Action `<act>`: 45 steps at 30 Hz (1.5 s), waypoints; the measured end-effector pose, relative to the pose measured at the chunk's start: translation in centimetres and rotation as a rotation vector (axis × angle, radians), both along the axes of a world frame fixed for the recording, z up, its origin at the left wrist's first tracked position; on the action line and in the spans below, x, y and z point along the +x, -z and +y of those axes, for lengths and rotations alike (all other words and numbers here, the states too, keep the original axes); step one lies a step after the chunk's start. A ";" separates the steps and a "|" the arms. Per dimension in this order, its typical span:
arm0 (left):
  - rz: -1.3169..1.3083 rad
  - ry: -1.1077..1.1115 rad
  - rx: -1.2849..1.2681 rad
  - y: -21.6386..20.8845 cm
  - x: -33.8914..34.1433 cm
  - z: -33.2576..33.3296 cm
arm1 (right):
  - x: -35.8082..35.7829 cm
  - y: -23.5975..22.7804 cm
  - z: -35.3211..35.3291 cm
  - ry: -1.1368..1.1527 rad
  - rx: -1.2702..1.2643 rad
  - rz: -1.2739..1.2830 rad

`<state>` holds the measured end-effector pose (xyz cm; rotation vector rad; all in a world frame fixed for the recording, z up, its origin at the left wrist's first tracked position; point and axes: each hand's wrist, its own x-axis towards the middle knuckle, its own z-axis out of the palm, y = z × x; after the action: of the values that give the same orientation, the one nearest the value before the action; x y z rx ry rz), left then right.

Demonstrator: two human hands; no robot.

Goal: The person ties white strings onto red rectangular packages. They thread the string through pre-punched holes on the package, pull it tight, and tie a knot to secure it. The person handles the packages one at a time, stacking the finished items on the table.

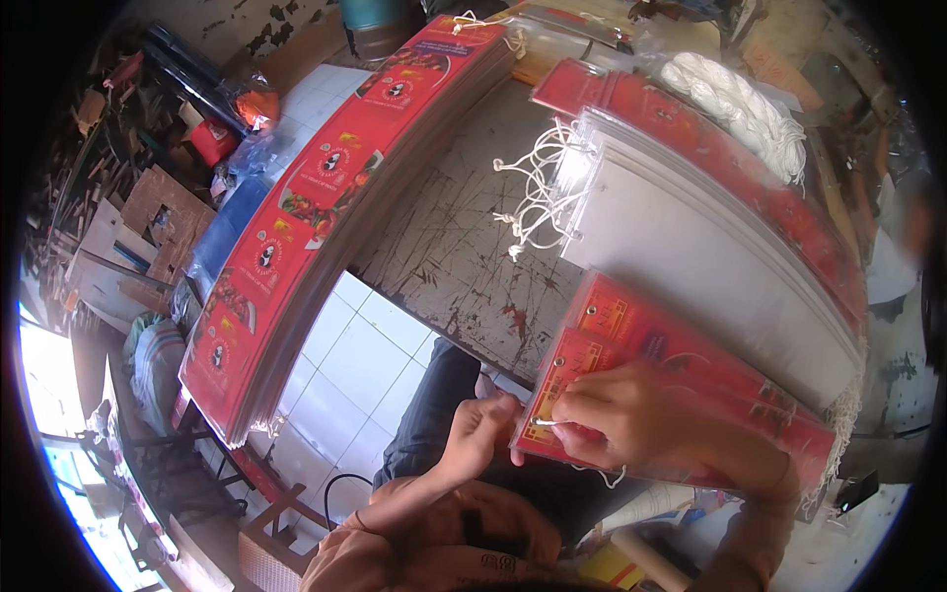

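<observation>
Nearest: the wearer's orange-brown shirt [434, 518] and dark trousers [424, 409], the lap partly under the work. A brown chair [271, 557] low on the left.

Front board [572, 370]: red, glossy, yellow panel at its left end, a small eyelet [559, 362] near the upper corner. It lies over the near right part of the table, its left end out above the lap.

Right hand [617, 414] across the front board near that end, fingers bent, thumb and forefinger pinched on a white cord [543, 422]; short tip pokes out leftward. Left hand [480, 434] just beside the board's left edge, fingers curled in; cannot tell whether it grips cord, edge or nothing. More cord hangs below the board's lower edge, under the right hand.

Beyond the front board, partly covered by it: a second red board [646, 331], likewise with an eyelet. Past that, a pile of boards [700, 232], pale backs up, knotted cord loops [538, 183] spilling off its left end.

Middle: table [454, 222], dark, scratched. Left of it, a long stack [326, 178] of red boards with food pictures; white floor tiles [360, 345] between.

Farther: white skein [735, 113] by more red boards [656, 113]; blue-green container [377, 25] at top; striped sack [156, 365] and wood scraps [163, 222] far left.
</observation>
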<state>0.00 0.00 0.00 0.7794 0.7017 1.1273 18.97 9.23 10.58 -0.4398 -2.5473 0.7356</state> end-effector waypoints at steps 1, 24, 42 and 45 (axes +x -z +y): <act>-0.070 -0.008 -0.044 0.4 0.1 0.1 | 0.0 -0.1 0.2 -0.009 0.007 0.000; -0.161 0.165 -0.002 -0.3 -0.2 0.5 | -0.5 -0.2 0.0 -0.020 0.060 -0.047; 0.241 -0.260 0.122 1.4 0.6 0.4 | -0.7 0.2 -0.3 0.021 0.198 -0.112; 0.587 -0.448 0.310 2.0 0.5 0.7 | -0.7 0.1 -0.2 0.015 0.146 -0.099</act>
<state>0.52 0.68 -1.95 1.2847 1.2538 1.4455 18.31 9.05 10.51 -0.4557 -2.6644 0.5295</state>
